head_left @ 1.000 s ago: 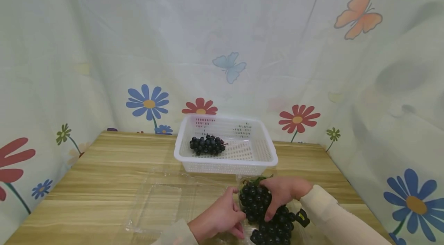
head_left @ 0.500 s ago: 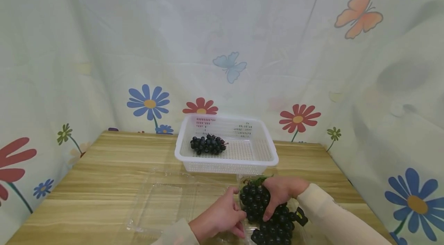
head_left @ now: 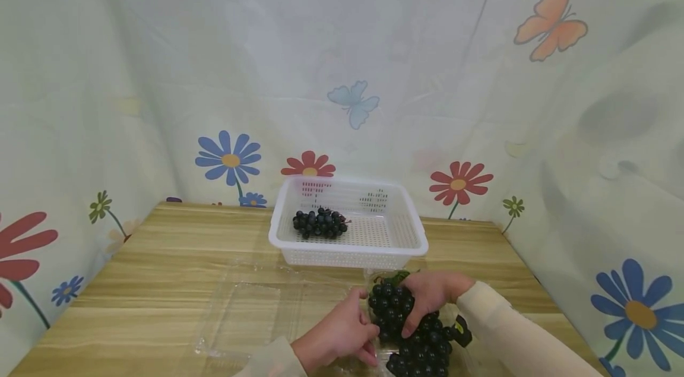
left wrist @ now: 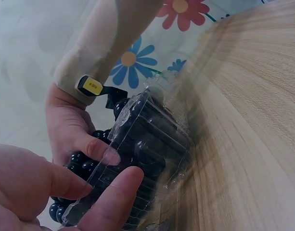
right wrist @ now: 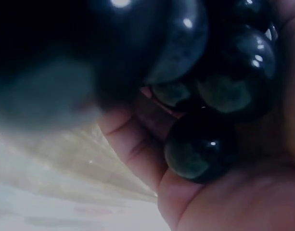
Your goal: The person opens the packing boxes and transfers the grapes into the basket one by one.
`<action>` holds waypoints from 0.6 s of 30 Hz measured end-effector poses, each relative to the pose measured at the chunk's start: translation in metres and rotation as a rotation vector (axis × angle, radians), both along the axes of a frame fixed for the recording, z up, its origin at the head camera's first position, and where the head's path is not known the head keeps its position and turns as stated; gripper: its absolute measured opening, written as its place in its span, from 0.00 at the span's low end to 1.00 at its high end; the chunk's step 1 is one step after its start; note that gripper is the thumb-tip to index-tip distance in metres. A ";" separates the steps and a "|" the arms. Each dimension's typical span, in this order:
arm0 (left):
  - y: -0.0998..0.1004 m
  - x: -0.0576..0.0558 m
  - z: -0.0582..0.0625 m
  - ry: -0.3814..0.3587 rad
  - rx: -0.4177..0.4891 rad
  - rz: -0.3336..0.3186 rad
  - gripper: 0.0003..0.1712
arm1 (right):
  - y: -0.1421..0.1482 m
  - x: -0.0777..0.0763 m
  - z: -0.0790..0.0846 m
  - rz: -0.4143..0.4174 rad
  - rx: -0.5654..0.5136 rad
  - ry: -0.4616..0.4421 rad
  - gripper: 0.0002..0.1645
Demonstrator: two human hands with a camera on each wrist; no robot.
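Black grapes (head_left: 392, 309) fill a clear plastic box (left wrist: 159, 139) at the front right of the table. My right hand (head_left: 434, 295) grips the upper bunch from its right side, thumb over the near berries. Close up, the right wrist view shows round berries (right wrist: 202, 149) against the palm and curled fingers. More grapes (head_left: 419, 356) lie nearer me in the box. On the box's left side, my left hand (head_left: 346, 329) pinches the thin plastic edge between thumb and finger. Green leaves (head_left: 394, 278) poke out at the bunch's far end.
Behind the box stands a white perforated basket (head_left: 350, 252), with one bunch of dark grapes (head_left: 319, 224) in its left half. A clear plastic lid (head_left: 251, 314) lies flat on the wooden table (head_left: 133, 282) at left. A flowered curtain (head_left: 256, 68) encloses the table's back and sides.
My right hand and the upper bunch have shifted slightly left within the box. The left hand stays at the box's edge.
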State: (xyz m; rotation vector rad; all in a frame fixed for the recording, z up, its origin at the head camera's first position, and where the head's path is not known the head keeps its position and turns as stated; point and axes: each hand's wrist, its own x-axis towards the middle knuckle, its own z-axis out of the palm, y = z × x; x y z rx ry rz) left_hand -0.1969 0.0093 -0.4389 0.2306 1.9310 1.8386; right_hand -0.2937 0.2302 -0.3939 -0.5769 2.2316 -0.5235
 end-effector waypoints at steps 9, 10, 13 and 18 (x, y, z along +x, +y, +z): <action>-0.001 -0.001 0.002 -0.016 -0.025 -0.011 0.39 | 0.000 -0.001 0.001 -0.031 -0.070 -0.077 0.27; -0.002 -0.001 0.002 -0.015 -0.028 -0.012 0.39 | 0.000 -0.002 0.001 -0.038 -0.073 -0.081 0.26; -0.002 -0.001 0.003 -0.015 -0.027 -0.011 0.39 | 0.000 -0.004 0.000 -0.063 -0.097 -0.114 0.26; -0.001 0.000 0.001 -0.015 -0.012 -0.004 0.39 | 0.002 -0.006 0.000 -0.096 -0.129 -0.159 0.27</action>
